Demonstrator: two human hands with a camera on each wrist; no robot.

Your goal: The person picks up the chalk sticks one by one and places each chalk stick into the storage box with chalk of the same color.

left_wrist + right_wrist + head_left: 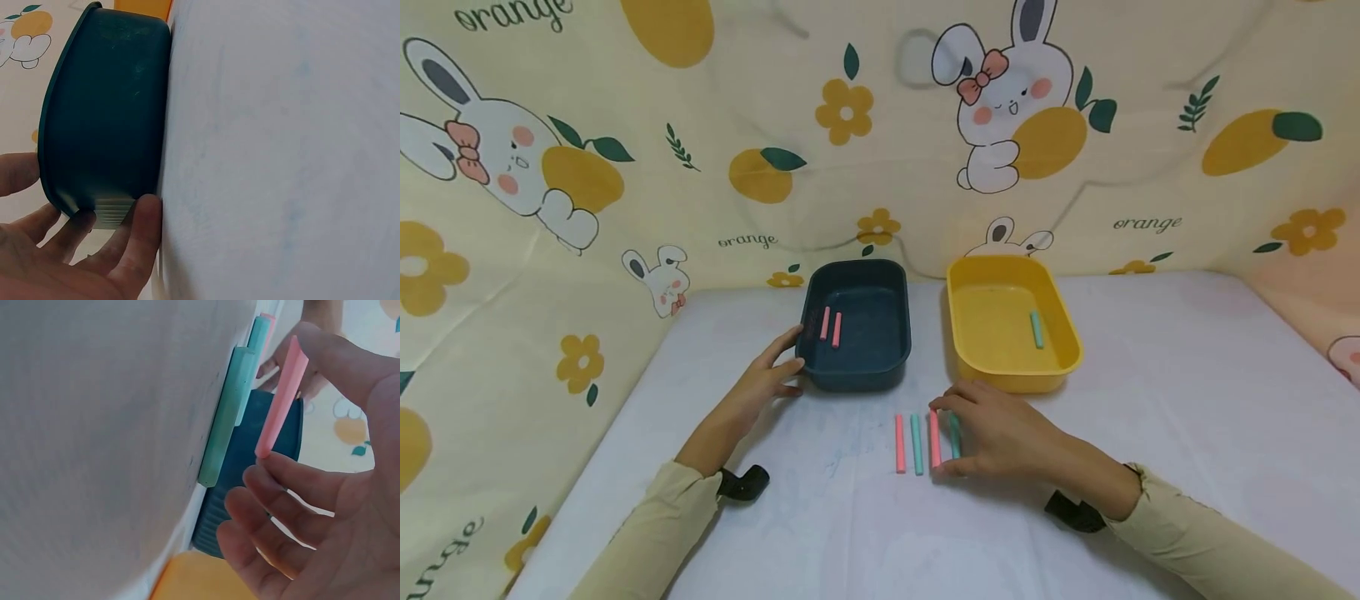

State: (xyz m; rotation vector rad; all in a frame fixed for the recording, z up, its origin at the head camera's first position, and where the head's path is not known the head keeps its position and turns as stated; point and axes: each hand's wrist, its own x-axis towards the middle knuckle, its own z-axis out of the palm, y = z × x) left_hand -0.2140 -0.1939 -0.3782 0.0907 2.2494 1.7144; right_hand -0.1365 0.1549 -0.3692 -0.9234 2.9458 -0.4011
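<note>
My right hand [1003, 433] pinches a pink chalk stick [282, 400] lengthwise between thumb and index finger. In the right wrist view the stick hangs above the table, its other fingers loosely bent. Beside it lies a green chalk stick [955, 435], partly covered by the hand. To the left lie another green chalk stick [917, 444] and a pink one [900, 443]. My left hand [767, 379] rests its fingertips against the left end of a dark blue bin [106, 112], at the rim and side wall. Two pink chalk sticks [831, 327] lie inside that bin.
To the right of the blue bin stands a yellow bin [1015, 381] with one green chalk stick [1037, 330] in it. Both bins stand at the back of the white table [820, 533]. A patterned cloth [850, 175] hangs behind.
</note>
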